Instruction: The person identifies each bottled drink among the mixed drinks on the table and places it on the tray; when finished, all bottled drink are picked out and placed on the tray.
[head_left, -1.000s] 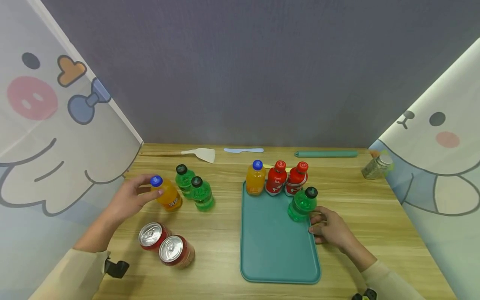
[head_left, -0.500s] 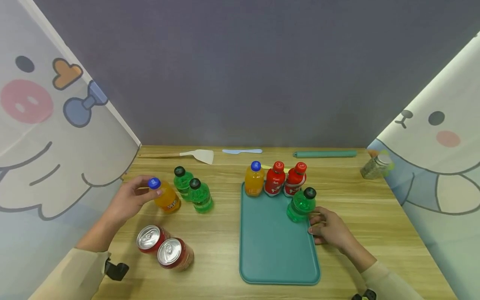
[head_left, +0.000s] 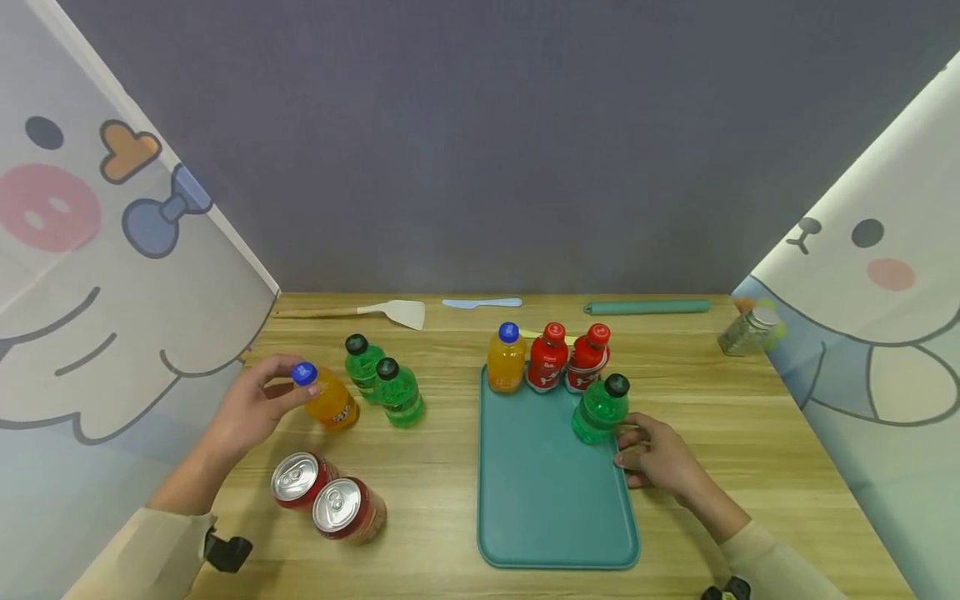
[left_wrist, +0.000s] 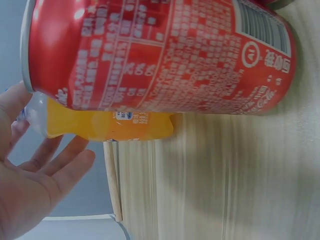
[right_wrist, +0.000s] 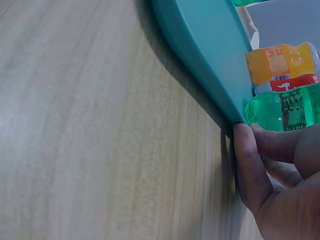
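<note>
In the head view, my left hand (head_left: pixel 255 404) holds an orange soda bottle (head_left: pixel 333 408) near its blue cap, thumb on the near side and fingers behind. Just right of it stand two green soda bottles (head_left: pixel 399 400) with black caps. Two red cola cans (head_left: pixel 348 510) stand nearer me; one can (left_wrist: pixel 165 55) hides part of the orange bottle in the left wrist view. My right hand (head_left: pixel 660 454) pinches the right rim of a teal tray (head_left: pixel 555 500) between thumb and fingers. On the tray's right side, beside that hand, stands another green bottle (head_left: pixel 602 412).
Along the tray's far edge stand another orange bottle (head_left: pixel 507 362) and two red bottles (head_left: pixel 547 362). Behind lie a white spatula (head_left: pixel 405 313), a pale blue knife (head_left: pixel 482 303) and a green stick (head_left: pixel 647 307). A small jar (head_left: pixel 747 330) lies at the far right.
The head view has shifted slightly. My left hand and the orange bottle's cap have moved a little left and toward me. My right hand stays on the tray rim.
</note>
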